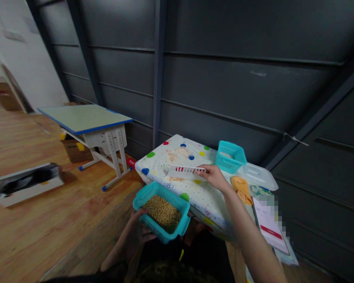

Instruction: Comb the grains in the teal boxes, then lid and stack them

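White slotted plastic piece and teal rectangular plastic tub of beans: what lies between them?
Loose tan beans and a strip of white, colour-dotted tablecloth lie between the slotted piece and the teal tub, as the head view shows.

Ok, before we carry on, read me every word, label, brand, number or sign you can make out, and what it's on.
None can be read for certain.
White sheet with a red band: faint marks, too blurred.
Small red item beside the desk: pale marks, too small.
White slotted piece: red marks; can't tell if lettering.
Tablecloth: curly squiggles, no word I can read.
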A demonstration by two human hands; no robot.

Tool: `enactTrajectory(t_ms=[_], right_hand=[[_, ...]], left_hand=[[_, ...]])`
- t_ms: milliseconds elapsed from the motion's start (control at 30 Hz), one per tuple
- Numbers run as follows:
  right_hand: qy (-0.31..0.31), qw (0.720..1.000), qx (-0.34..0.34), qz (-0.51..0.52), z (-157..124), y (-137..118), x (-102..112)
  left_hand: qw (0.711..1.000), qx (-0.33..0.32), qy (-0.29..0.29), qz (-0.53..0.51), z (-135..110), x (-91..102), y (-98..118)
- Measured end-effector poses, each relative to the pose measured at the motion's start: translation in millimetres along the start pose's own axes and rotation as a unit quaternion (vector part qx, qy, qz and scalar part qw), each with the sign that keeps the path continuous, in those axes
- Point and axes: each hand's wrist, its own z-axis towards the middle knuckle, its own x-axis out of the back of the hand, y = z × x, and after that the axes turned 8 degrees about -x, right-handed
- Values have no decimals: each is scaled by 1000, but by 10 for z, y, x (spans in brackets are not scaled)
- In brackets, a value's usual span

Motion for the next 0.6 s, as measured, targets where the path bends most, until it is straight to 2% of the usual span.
enactTrajectory(t_ms=[167,300,600], right_hand=[[53,999,8,-9,-189,4,-106],[94,995,2,-12,-233,73,-147],[146,989,-4,-9,-387,137,-339]], left_hand=[[999,-21,17,21,-135,-152,36],[999,-33,29,21,-203,-229,39],[1000,-22,6,6,-71,-126,2]])
